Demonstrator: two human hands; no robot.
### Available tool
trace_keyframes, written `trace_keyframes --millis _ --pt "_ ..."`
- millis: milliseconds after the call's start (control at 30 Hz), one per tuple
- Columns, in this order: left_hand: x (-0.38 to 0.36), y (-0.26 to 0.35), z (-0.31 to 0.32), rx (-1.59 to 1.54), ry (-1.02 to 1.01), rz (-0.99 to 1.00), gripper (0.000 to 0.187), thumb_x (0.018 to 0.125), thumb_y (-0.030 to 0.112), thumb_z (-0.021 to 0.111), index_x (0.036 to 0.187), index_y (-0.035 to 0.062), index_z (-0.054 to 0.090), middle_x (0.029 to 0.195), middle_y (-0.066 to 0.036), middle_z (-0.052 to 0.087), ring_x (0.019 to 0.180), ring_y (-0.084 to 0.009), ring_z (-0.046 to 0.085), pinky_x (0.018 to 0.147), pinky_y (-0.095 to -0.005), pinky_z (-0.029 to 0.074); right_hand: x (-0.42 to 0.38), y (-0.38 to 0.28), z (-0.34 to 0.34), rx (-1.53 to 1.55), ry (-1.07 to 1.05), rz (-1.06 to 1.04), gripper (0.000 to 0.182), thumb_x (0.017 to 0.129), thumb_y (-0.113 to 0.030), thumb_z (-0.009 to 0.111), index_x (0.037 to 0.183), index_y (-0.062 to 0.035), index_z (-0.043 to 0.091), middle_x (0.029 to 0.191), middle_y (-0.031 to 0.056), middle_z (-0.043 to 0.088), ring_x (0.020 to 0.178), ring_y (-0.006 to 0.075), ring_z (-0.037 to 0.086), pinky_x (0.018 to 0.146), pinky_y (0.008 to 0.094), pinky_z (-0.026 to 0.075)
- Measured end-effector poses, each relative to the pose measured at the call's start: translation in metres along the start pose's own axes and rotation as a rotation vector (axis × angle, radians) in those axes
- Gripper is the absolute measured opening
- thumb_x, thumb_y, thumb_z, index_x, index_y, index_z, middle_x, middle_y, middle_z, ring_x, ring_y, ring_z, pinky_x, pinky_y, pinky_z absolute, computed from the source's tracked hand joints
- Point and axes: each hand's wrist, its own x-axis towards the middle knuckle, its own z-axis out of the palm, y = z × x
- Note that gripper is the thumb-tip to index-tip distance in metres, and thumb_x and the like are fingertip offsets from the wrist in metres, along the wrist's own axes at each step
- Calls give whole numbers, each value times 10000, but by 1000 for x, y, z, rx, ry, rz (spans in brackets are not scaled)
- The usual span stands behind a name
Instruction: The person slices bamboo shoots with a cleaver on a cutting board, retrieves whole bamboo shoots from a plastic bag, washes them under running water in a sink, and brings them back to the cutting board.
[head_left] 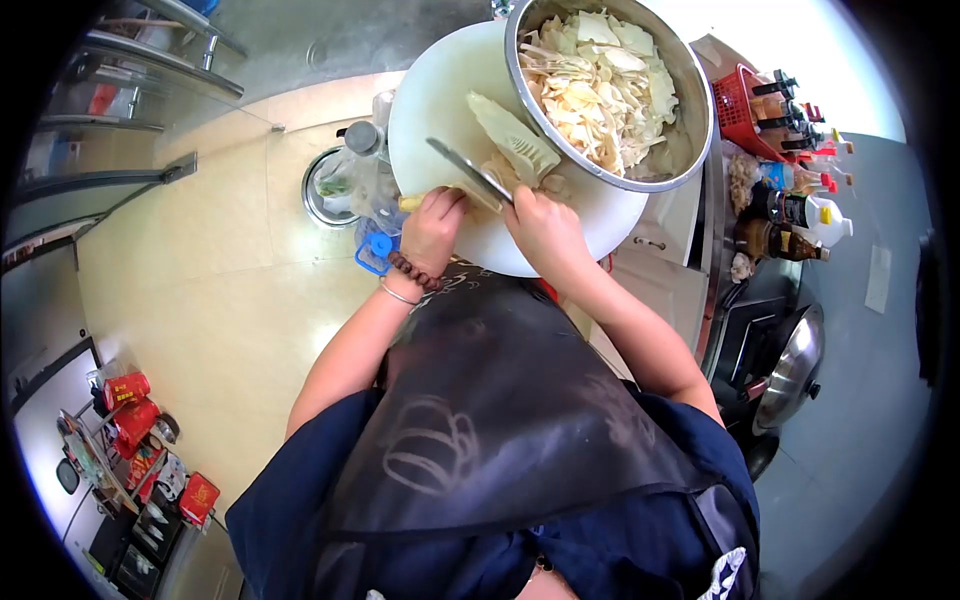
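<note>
My right hand (547, 225) is closed around the handle of a kitchen knife (458, 163), its blade pointing up and left over a round white cutting board (432, 100). Beside the blade, my left hand (430, 232) has its fingers curled down on a pale yellow piece of bamboo shoot (410, 202) near the board's lower left edge. Beyond the knife lies a larger cut bamboo shoot (515, 138) with ridged chambers showing. Part of the piece under my left fingers is hidden. A big metal bowl (706, 125) full of sliced bamboo shoot (600, 90) rests over the board's right side.
Left of the board are a clear plastic bottle (364, 140), a round metal bin (312, 200) and a blue-capped container (378, 247). Sauce bottles (800, 210), a red basket (735, 110) and a lidded wok (795, 365) line the counter at right.
</note>
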Motion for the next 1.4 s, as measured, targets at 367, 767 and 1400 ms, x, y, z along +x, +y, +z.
trace_keyframes --millis 367,767,1400 --pt "2 -9 -9 -51 -20 4 187 679 37 584 863 33 619 919 -81 600 891 -241 567 723 -323 491 -1 -7 35 -47 -36 9 74 738 -65 526 736 -12 475 610 163 574 532 313 602 488 383 495" --pt "12 1 0 54 -21 159 216 681 88 549 883 45 612 925 -39 589 885 -194 543 712 -315 452 -29 1 -19 67 -91 112 209 820 -160 557 736 2 456 650 200 569 552 384 560 508 455 457" --pt "4 -4 6 16 -47 98 228 699 67 540 916 43 605 971 -67 594 913 -225 576 720 -305 508 -36 -7 -13 -81 -159 71 64 758 -55 506 739 -10 464 615 174 571 540 337 598 486 410 492"
